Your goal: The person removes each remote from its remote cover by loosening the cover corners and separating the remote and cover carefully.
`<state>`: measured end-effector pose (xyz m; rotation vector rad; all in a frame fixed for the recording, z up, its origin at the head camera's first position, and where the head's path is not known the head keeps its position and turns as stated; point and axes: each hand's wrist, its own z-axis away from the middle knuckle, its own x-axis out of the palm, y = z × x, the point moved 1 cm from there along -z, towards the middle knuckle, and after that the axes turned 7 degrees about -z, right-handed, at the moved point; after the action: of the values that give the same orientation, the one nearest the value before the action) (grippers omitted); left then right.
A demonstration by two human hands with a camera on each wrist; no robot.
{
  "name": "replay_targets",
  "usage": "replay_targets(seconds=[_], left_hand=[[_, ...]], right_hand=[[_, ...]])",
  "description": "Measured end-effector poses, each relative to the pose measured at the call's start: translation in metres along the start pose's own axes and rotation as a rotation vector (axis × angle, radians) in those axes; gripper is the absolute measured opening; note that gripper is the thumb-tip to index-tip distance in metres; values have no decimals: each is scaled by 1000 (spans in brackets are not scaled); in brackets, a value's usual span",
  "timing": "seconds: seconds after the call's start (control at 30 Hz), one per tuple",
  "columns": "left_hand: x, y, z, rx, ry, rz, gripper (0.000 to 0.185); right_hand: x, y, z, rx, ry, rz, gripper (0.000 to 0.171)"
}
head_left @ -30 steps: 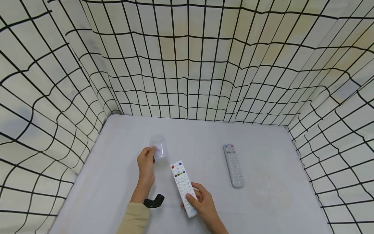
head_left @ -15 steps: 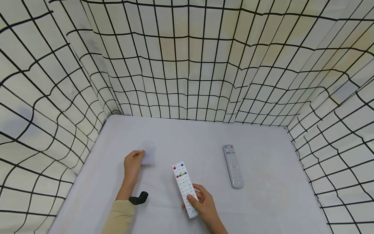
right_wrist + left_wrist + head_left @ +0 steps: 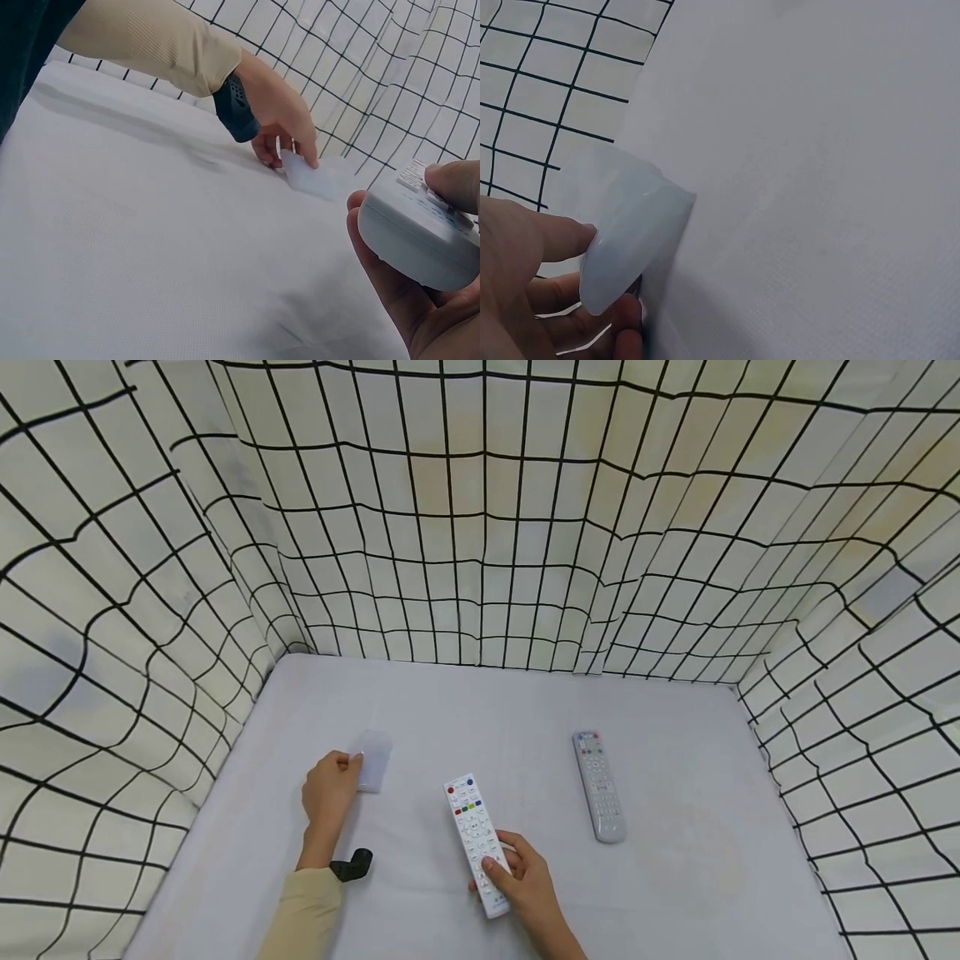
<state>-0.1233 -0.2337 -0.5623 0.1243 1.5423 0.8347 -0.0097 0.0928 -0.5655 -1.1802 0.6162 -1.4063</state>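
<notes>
My left hand (image 3: 330, 787) pinches a clear plastic sleeve (image 3: 373, 762) by its edge, low over the left part of the table. In the left wrist view the thumb lies on top of the curved, see-through sleeve (image 3: 634, 225), with other fingers beneath it. A white remote control (image 3: 472, 835) with colored buttons is in my right hand (image 3: 525, 885), thumb across its lower keys and fingers under it. The right wrist view shows the rounded bottom end of that remote (image 3: 420, 232) held above the table.
A second, grey-looking remote control (image 3: 598, 787) lies on the white-covered table (image 3: 675, 735), right of the hands. White walls with a black grid (image 3: 480, 527) enclose the table at the back and sides. A black band device (image 3: 352, 865) sits at the left wrist.
My left hand has moved left and a little toward me with the plastic sleeve, which now sits lower. The right hand and its remote have barely shifted.
</notes>
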Motion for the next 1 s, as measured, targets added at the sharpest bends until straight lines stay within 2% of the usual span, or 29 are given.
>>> replay_targets(seconds=[0.2, 0.6, 0.67, 0.87, 0.93, 1.0], left_hand=[[0, 3, 3, 23, 52, -117, 37], [0, 8, 6, 98, 50, -349, 36], [0, 10, 9, 118, 80, -382, 37], [-2, 24, 27, 211, 268, -394, 34], [-2, 32, 36, 246, 296, -374, 32], [0, 39, 44, 276, 290, -337, 31]], right_hand=[[-1, -1, 0, 5, 10, 5, 66], [-5, -4, -5, -2, 36, 9, 66], [-5, -4, -5, -6, 37, 6, 65], [-7, -5, -6, -38, 24, 9, 65], [-9, -5, -7, -42, 29, 18, 66], [-10, -5, -8, -50, 34, 27, 67]])
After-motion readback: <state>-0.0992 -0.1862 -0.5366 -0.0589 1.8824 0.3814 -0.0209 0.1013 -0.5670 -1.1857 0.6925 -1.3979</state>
